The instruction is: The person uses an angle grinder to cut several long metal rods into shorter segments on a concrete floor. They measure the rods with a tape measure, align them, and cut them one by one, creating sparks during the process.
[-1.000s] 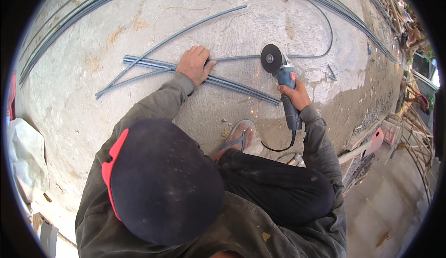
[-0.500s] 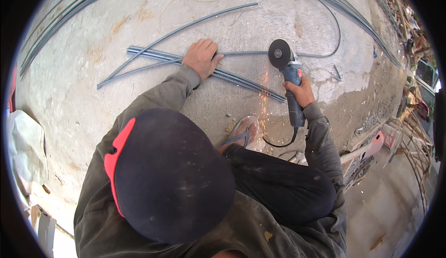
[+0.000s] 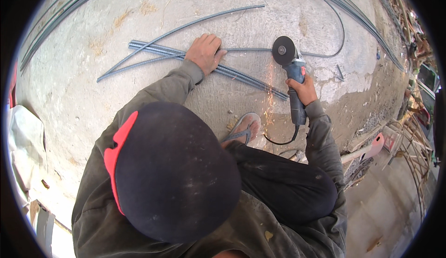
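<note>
My left hand presses down over a bent steel rebar, its fingers curled around it and the thumb along it. Beneath that hand, several cut rebars lie bundled, crossing the bent one at a slant. An angle grinder sits in my right hand, fingers wrapped round its blue and black body. Its dark cutting disc meets the bent rebar to the right of my left hand. Orange sparks stream from there toward my sandalled foot. The exact cut point is hidden by the disc.
Long rebars lie at the far left, with more long rebars at the far right. A short offcut rests right of the grinder. The black power cord loops near my foot. Scrap wood clutters the right edge.
The scene has shifted slightly in the picture. The grinder stays on the rebar with sparks still flying, and both hands keep their holds.
</note>
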The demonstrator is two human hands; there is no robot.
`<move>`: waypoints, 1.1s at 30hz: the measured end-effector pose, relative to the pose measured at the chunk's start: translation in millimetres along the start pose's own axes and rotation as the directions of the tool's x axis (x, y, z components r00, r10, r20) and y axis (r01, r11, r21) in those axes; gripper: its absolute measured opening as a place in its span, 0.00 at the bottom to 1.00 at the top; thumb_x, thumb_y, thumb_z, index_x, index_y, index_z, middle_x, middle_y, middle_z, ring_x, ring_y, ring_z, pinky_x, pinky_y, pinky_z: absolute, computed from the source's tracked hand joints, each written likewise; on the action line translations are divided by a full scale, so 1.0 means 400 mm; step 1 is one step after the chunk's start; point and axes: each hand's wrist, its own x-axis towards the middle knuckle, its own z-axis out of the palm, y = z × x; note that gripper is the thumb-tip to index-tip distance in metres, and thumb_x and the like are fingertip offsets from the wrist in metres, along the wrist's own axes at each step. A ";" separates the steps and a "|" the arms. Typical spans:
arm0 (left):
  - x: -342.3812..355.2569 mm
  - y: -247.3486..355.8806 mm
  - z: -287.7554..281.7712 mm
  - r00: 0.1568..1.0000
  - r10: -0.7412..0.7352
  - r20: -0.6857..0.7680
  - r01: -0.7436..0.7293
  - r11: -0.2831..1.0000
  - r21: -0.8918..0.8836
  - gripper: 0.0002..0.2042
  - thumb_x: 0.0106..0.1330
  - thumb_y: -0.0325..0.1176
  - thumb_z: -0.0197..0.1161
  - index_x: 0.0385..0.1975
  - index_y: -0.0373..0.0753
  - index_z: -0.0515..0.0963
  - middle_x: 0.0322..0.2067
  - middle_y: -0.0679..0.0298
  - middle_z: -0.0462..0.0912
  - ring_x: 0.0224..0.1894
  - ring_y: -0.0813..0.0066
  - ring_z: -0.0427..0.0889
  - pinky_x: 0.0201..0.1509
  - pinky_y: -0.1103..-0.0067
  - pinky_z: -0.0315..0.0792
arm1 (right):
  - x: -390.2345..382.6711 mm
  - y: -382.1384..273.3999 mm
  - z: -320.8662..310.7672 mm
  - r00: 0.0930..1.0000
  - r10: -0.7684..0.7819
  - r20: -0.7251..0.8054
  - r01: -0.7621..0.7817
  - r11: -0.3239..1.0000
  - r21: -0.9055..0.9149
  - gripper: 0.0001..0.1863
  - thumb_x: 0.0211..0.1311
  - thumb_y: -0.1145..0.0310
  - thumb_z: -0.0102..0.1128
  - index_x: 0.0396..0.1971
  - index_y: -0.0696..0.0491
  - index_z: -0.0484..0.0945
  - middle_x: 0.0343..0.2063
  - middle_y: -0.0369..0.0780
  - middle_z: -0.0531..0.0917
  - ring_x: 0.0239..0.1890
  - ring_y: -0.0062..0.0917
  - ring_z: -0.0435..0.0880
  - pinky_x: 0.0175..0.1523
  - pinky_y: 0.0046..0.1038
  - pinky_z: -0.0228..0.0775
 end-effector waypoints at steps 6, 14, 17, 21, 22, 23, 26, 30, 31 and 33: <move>-0.002 -0.007 0.002 1.000 -0.006 0.007 0.006 1.000 -0.006 0.13 0.67 0.37 0.68 0.36 0.35 0.72 0.36 0.55 0.72 0.42 0.55 0.73 0.48 0.64 0.69 | -0.013 -0.009 -0.003 1.000 -0.010 0.012 0.011 0.996 -0.086 0.23 0.53 0.63 0.73 0.44 0.63 0.80 0.33 0.40 0.86 0.33 0.23 0.82 0.41 0.29 0.76; 0.001 -0.009 0.002 1.000 -0.001 0.007 0.001 1.000 0.011 0.13 0.66 0.37 0.69 0.37 0.36 0.72 0.36 0.57 0.73 0.42 0.57 0.73 0.48 0.65 0.71 | -0.011 -0.004 -0.001 1.000 -0.009 -0.003 0.009 0.998 -0.060 0.22 0.53 0.62 0.73 0.42 0.63 0.81 0.32 0.40 0.86 0.33 0.23 0.83 0.40 0.29 0.76; 0.001 -0.007 0.003 1.000 -0.001 0.008 0.001 1.000 0.027 0.13 0.66 0.37 0.69 0.37 0.37 0.73 0.36 0.58 0.73 0.42 0.59 0.74 0.48 0.66 0.71 | -0.005 0.002 -0.002 1.000 0.003 0.009 -0.002 0.999 -0.051 0.22 0.53 0.62 0.73 0.42 0.63 0.81 0.32 0.41 0.86 0.33 0.23 0.83 0.41 0.30 0.76; 0.002 -0.008 0.003 1.000 0.002 0.013 -0.002 1.000 0.030 0.13 0.66 0.38 0.69 0.37 0.37 0.72 0.36 0.58 0.73 0.42 0.59 0.74 0.49 0.66 0.71 | -0.009 -0.017 -0.003 1.000 0.015 -0.004 -0.015 0.994 -0.108 0.23 0.52 0.61 0.74 0.42 0.63 0.81 0.32 0.41 0.86 0.33 0.24 0.83 0.41 0.29 0.76; 0.003 -0.008 0.002 1.000 0.008 0.011 -0.008 1.000 0.029 0.13 0.66 0.37 0.69 0.37 0.37 0.73 0.36 0.58 0.73 0.42 0.59 0.74 0.49 0.66 0.71 | -0.009 -0.014 -0.004 1.000 0.004 -0.010 -0.005 0.995 -0.104 0.23 0.52 0.61 0.74 0.42 0.63 0.81 0.33 0.41 0.86 0.33 0.24 0.83 0.41 0.29 0.76; 0.004 -0.008 0.001 1.000 0.014 0.008 -0.014 0.999 0.029 0.13 0.66 0.37 0.69 0.37 0.36 0.73 0.36 0.58 0.73 0.42 0.59 0.74 0.48 0.66 0.72 | -0.006 -0.009 -0.005 1.000 -0.008 -0.016 0.006 0.995 -0.100 0.23 0.52 0.61 0.74 0.43 0.63 0.81 0.33 0.41 0.86 0.33 0.24 0.83 0.41 0.29 0.76; 0.001 -0.010 0.002 1.000 0.021 -0.009 -0.021 1.000 0.005 0.13 0.66 0.37 0.68 0.36 0.35 0.72 0.36 0.56 0.72 0.42 0.56 0.73 0.48 0.65 0.70 | 0.002 -0.002 -0.004 1.000 -0.024 -0.013 0.023 0.996 -0.087 0.23 0.53 0.62 0.74 0.43 0.63 0.81 0.33 0.41 0.86 0.33 0.24 0.83 0.41 0.29 0.76; 0.004 -0.005 -0.001 1.000 0.017 -0.008 -0.017 1.000 -0.011 0.14 0.66 0.36 0.68 0.36 0.34 0.72 0.36 0.54 0.72 0.42 0.54 0.73 0.48 0.64 0.70 | 0.012 0.022 -0.003 1.000 0.008 0.012 -0.008 1.000 0.021 0.22 0.53 0.63 0.74 0.42 0.63 0.81 0.33 0.41 0.86 0.33 0.24 0.83 0.40 0.29 0.76; 0.003 -0.005 -0.001 1.000 0.018 -0.010 -0.018 1.000 -0.014 0.14 0.66 0.36 0.68 0.36 0.35 0.72 0.36 0.54 0.72 0.42 0.54 0.73 0.48 0.64 0.70 | 0.013 0.024 -0.004 1.000 0.007 0.014 -0.008 1.000 0.013 0.22 0.53 0.63 0.74 0.42 0.63 0.81 0.33 0.41 0.86 0.33 0.23 0.83 0.40 0.29 0.76; 0.003 -0.005 -0.002 1.000 0.021 -0.017 -0.021 1.000 -0.019 0.13 0.66 0.36 0.68 0.36 0.35 0.72 0.36 0.54 0.72 0.42 0.54 0.73 0.48 0.64 0.70 | 0.012 0.024 -0.006 1.000 0.005 0.018 -0.005 1.000 -0.003 0.22 0.54 0.63 0.73 0.42 0.63 0.80 0.33 0.41 0.86 0.33 0.23 0.83 0.40 0.29 0.75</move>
